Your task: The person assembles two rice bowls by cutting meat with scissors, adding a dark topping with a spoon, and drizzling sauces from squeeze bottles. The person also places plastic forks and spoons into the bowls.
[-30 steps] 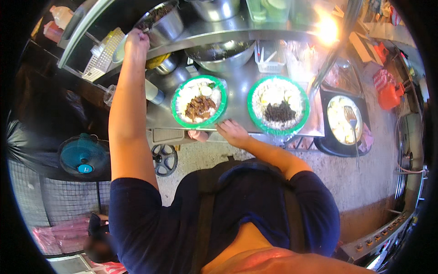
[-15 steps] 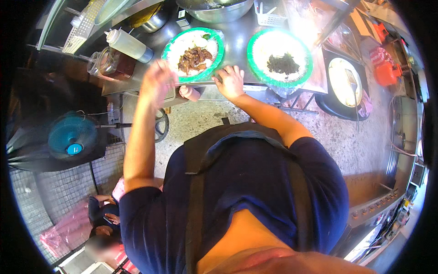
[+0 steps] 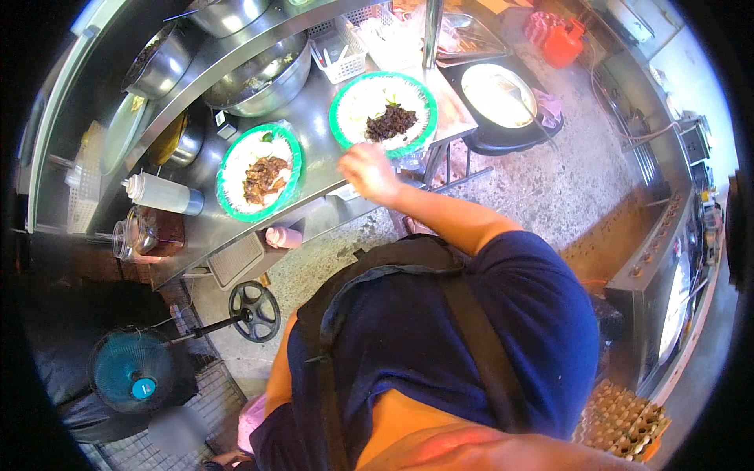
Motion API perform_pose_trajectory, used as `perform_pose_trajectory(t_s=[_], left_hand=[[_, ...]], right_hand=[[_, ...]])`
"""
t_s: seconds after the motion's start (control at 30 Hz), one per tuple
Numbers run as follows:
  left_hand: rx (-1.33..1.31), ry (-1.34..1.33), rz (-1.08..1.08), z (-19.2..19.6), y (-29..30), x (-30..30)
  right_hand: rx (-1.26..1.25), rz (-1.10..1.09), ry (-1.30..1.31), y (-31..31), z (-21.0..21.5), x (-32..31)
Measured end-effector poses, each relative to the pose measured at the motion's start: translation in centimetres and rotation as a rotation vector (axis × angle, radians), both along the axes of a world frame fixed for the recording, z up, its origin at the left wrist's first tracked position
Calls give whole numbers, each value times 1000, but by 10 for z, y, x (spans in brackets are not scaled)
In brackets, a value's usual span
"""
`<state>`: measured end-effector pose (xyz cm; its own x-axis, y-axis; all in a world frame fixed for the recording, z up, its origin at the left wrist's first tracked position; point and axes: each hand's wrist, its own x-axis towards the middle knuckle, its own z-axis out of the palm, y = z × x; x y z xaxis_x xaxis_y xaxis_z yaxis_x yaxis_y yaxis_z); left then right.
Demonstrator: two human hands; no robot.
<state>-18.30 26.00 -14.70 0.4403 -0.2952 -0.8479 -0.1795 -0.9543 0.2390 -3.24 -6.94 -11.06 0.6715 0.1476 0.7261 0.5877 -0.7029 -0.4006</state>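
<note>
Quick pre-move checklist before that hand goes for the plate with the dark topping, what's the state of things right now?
1. Right hand at the near rim of the right green-rimmed plate: ok.
2. Grip on that plate: cannot tell, fingers are blurred.
3. Left hand in view: not ok, only the upper arm shows.
4. Left green-rimmed plate resting fully on the steel counter: ok.
5. Squeeze bottle lying clear of both plates: ok.
6. Right plate near the counter's edge: ok, fully supported.

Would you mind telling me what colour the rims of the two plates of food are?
Green, on both plates; seen in the head view.
</note>
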Motion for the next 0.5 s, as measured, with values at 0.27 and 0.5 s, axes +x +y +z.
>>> perform_pose_trajectory(t_s=[0.27,0.5], left_hand=[[-99,38,-306,41,-80,85],[-648,-250,63,122,-222,208]], right_hand=[[302,-699,-43,-234,30,7],[275,-868,-98,-395,66,121]])
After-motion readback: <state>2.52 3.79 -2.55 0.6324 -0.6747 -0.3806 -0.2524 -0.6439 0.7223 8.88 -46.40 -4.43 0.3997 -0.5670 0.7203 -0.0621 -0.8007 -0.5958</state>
